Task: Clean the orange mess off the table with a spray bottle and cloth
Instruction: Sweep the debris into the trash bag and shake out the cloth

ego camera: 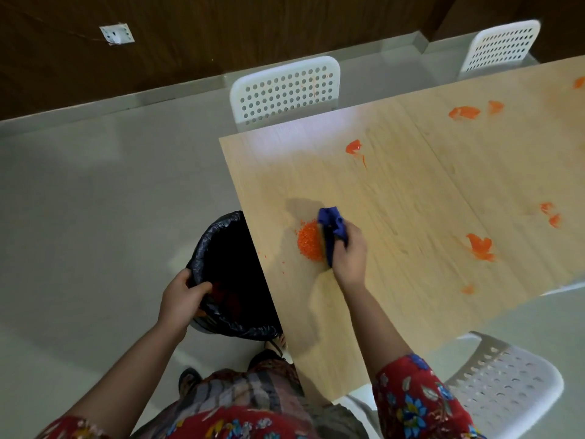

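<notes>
The person wears a red top (253, 427) printed with blue, yellow and white flowers. Its short sleeves stop well back from the fingers (198, 288), leaving both forearms bare. The right sleeve (411, 403) shows blue blossoms and green leaves on red. The left sleeve (71, 427) is only a strip at the frame's edge. Behind the fingers, at the waist, hangs a striped garment (240, 391) in grey, brown and dull rust. Dark footwear (189, 378) shows beneath it.
</notes>
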